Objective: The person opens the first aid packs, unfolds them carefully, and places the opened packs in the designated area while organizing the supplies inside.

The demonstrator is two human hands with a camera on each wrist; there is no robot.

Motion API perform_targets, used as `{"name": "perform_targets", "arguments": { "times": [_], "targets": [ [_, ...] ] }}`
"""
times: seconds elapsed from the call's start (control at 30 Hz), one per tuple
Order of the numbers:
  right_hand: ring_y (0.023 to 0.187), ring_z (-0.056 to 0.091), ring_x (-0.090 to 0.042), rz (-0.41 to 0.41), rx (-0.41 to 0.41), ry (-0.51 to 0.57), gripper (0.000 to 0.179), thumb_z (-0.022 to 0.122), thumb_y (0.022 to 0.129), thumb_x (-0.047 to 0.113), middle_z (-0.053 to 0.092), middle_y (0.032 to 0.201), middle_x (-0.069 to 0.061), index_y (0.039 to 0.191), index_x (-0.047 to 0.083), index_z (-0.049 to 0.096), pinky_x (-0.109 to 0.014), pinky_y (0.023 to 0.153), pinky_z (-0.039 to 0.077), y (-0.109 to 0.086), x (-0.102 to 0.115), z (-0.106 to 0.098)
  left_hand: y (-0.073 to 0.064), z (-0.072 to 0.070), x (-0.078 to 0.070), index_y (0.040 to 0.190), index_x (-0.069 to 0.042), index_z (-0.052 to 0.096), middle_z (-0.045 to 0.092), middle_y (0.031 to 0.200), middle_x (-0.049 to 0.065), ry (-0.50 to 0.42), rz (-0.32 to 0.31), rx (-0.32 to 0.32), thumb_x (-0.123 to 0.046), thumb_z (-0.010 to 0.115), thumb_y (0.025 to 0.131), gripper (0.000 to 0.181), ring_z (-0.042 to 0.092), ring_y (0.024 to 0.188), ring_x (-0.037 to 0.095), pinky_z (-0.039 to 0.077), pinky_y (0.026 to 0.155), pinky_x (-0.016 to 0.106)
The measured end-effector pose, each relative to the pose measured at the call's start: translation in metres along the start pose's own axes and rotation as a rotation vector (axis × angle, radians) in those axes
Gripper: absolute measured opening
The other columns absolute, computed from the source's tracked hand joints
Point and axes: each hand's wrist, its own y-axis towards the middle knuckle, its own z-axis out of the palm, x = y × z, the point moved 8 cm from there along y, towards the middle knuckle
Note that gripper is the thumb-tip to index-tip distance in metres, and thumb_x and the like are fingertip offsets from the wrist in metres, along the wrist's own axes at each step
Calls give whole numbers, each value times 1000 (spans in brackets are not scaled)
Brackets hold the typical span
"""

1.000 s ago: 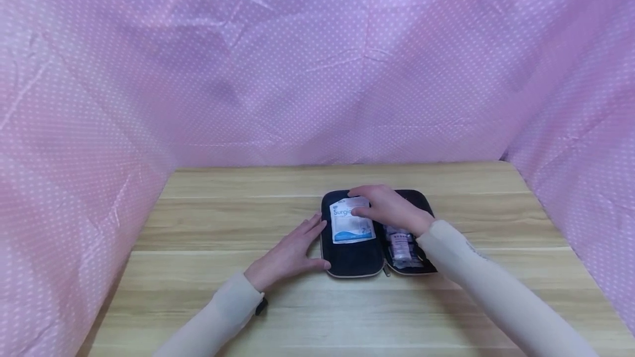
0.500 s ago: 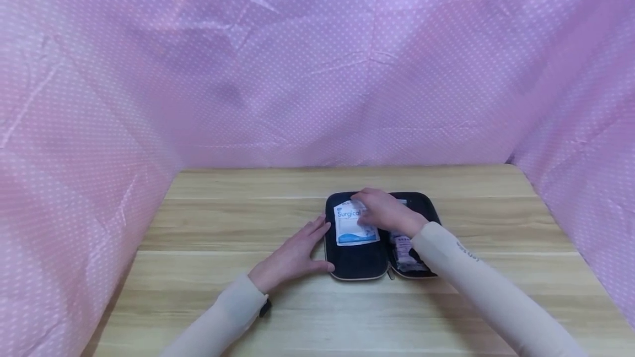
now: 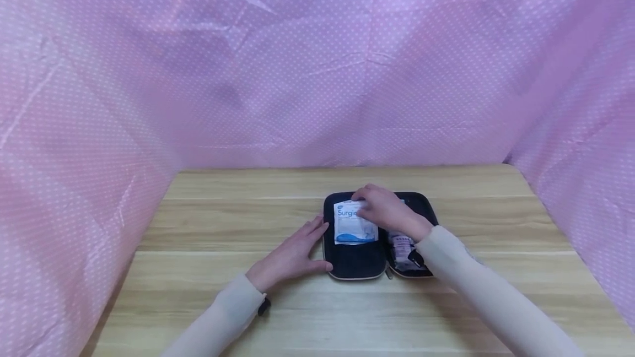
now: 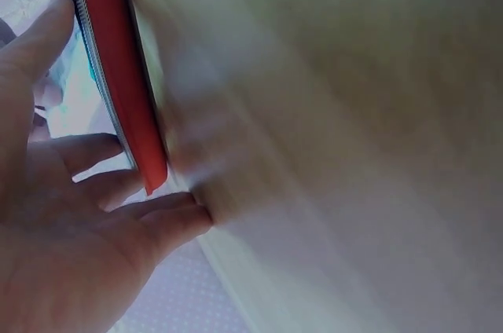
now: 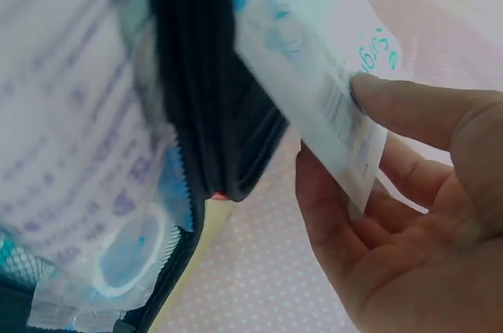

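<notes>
A zip case [image 3: 354, 263] lies unfolded on the table, black inside and red outside, as the left wrist view shows. Over its left half is a flat white packet [image 3: 347, 230] printed "Surgical" with a blue wave. My right hand [image 3: 392, 209] pinches the packet by its upper right part. In the right wrist view the thumb is on the packet's face [image 5: 314, 74] and fingers are behind it; it stands tilted up from the case. My left hand [image 3: 292, 252] touches the case's left edge, its fingers [image 4: 169, 223] spread and fairly straight along the rim.
Clear plastic bags with purple print [image 3: 402, 244] fill the case's right half, partly hidden by the right wrist. A zipper pull [image 3: 389, 273] hangs at the near fold. Pink dotted cloth [image 3: 317, 70] surrounds the wooden table [image 3: 223, 219] at the back and sides.
My right hand dips a little over the packet and then lifts slightly, keeping to its upper right part. The left hand stays at the case's edge.
</notes>
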Motion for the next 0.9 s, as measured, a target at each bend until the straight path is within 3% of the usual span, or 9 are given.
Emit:
{"name": "perform_targets", "arguments": {
  "times": [0.13, 0.3, 0.43, 0.57, 0.67, 0.9],
  "targets": [
    [114, 66, -28, -13, -11, 78, 30, 70, 98, 10, 70, 125, -13, 128, 5, 69, -53, 100, 53, -9, 5, -7, 1, -7, -2, 161, -9, 36, 22, 171, 10, 13, 19, -40, -52, 71, 95, 87, 29, 154, 30, 32, 121, 49],
    [107, 69, -24, -71, -84, 131, 25, 70, 97, 8, 74, 117, -10, 122, 5, 70, -49, 94, 57, -23, 10, -16, 6, -20, -6, 156, -7, 45, 40, 162, 15, 20, 40, -142, -41, 68, 100, 69, 42, 146, 33, 37, 118, 50],
    [100, 70, -20, -105, -152, 144, 25, 72, 96, 7, 74, 115, -9, 121, 6, 71, -45, 88, 59, -33, 11, -21, 18, -30, -9, 149, -4, 55, 55, 151, 16, 31, 71, -225, -28, 67, 102, 54, 52, 138, 33, 42, 115, 49],
    [89, 66, -15, -113, -198, 157, 24, 73, 96, 8, 75, 113, -7, 120, 7, 71, -39, 81, 58, -41, 12, -23, 32, -37, -11, 140, -3, 63, 60, 145, 15, 83, 126, -290, -19, 68, 101, 42, 55, 135, 32, 43, 114, 48],
    [84, 63, -14, -107, -216, 157, 23, 73, 96, 9, 75, 109, -5, 119, 8, 72, -35, 76, 55, -46, 10, -22, 41, -38, -10, 136, -4, 67, 60, 145, 13, 148, 151, -306, -18, 70, 100, 38, 53, 138, 31, 41, 116, 46],
    [87, 63, -13, -83, -209, 183, 22, 72, 97, 11, 74, 109, -2, 119, 9, 72, -35, 80, 55, -55, 5, -16, 58, -32, -15, 127, -5, 72, 59, 147, 14, 286, 201, -259, -23, 75, 97, 35, 47, 143, 32, 36, 120, 44]
  ]
}}
